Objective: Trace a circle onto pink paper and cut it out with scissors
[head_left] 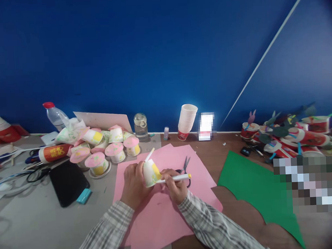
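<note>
My left hand (135,184) is closed around a small white paper cup (149,173) that carries a yellow patch and some green marks. The cup is tilted over the pink paper sheets (156,227). In my right hand (174,184) is a white marker (180,177) with a yellow end, its tip at the cup's lower right side. A second white stick-like piece (149,154) pokes up behind the cup; what holds it is hidden. Dark-handled scissors (186,164) lie on the pink paper, partly behind my right hand.
Several decorated cups with pink tops (114,151) crowd the left, near a black tablet-like slab (69,183). A glass jar (140,126), a glue stick (166,133) and stacked paper cups (187,120) line the wall. Green paper (256,186) and red cup crafts (306,135) lie right.
</note>
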Motion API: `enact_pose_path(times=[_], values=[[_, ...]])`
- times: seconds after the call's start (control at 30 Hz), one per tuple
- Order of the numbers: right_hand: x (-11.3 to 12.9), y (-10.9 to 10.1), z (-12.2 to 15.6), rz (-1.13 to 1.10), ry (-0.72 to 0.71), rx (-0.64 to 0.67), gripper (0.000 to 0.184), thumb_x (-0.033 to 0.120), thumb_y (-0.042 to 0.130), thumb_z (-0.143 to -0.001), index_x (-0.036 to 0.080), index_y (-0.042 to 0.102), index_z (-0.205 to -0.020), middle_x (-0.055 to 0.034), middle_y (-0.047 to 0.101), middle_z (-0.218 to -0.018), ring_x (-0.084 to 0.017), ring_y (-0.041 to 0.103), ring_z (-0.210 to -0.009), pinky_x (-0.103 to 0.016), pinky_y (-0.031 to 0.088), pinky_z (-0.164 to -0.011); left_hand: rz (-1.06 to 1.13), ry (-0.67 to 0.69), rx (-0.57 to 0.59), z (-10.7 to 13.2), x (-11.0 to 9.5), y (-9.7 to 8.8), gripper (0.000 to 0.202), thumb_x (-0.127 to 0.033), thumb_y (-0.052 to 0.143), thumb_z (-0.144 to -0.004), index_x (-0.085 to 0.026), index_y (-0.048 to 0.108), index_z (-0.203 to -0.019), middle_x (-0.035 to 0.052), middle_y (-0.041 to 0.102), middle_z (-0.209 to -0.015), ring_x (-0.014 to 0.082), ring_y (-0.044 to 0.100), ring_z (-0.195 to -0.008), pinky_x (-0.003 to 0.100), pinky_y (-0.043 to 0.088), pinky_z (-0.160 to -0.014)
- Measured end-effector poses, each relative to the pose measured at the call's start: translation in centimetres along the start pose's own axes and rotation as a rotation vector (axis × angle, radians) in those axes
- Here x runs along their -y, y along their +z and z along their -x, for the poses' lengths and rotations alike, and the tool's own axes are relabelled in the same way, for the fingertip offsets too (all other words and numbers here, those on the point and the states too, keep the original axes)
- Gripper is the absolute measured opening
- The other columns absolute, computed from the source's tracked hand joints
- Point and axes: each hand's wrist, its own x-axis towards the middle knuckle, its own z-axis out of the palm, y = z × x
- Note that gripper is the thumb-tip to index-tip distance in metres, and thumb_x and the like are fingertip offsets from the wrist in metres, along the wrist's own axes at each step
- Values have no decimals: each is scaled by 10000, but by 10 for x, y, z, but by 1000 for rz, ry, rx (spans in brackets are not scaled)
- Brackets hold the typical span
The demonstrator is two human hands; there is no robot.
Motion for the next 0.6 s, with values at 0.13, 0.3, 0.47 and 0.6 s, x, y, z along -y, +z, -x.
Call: enact_pose_path(times=[0.13,0.3,0.47,0.6], values=[[-1,1,-1,-13,-15,5,193,240,497,-771,195,618,-627,4,552,-538,-152,501,-436,-248,419,-422,-14,14,-1,-1,0,-1,713,-485,615,-530,-136,407,-1117,88,489,-872,296,476,-855,479,438,-788],[-3,0,-1,-24,-7,6,192,227,503,-770,193,615,-617,4,553,-522,-150,495,-424,-245,410,-420,-30,15,5,0,1,0,707,-469,620,-534,-120,412,-1113,96,491,-874,293,472,-851,476,438,-791],[-4,0,-1,-148,43,-38,210,285,533,-761,180,623,-603,6,552,-508,-123,462,-384,-225,388,-385,-6,-1,18,0,1,-1,727,-481,620,-524,-131,401,-1122,88,490,-880,292,470,-862,484,432,-797],[-4,1,-3,-225,113,-107,236,364,547,-760,168,639,-665,41,503,-424,-80,356,-295,-172,280,-288,33,-30,44,-2,0,-5,734,-526,612,-531,-140,398,-1118,83,483,-891,292,467,-866,495,426,-801]])
